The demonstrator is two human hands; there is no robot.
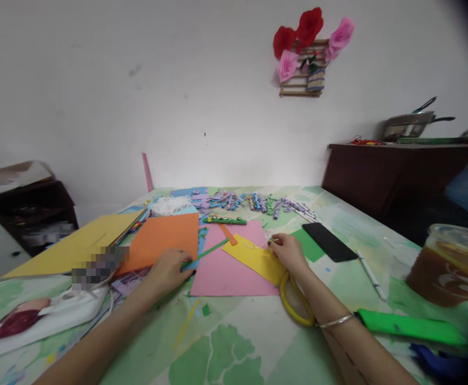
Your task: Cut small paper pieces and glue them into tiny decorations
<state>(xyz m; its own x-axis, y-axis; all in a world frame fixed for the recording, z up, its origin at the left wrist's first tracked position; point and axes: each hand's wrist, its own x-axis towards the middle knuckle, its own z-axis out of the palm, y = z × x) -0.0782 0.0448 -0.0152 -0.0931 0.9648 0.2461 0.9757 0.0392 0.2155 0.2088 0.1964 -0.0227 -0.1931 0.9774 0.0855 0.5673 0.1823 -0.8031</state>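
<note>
My left hand [173,272] rests at the left edge of the pink sheet [226,272], its fingers closed round the end of a thin green paper strip [213,250]. My right hand [288,250] is over the right end of a yellow paper piece [254,259], fingertips pinched together; whatever they hold is too small to name. Yellow-handled scissors [298,307] lie under my right wrist. An orange strip [228,234] lies on the pink sheet, and a decorated green roll [225,220] sits just behind it. The orange sheet [162,238] is beyond my left hand.
Curled paper pieces [254,202] and white shredded paper [170,205] lie at the back. On the right are a black phone [328,241], a marker [371,275], a drink cup [446,267] and a green case [412,326]. Yellow sheets [77,243] and a glue gun [45,315] lie left.
</note>
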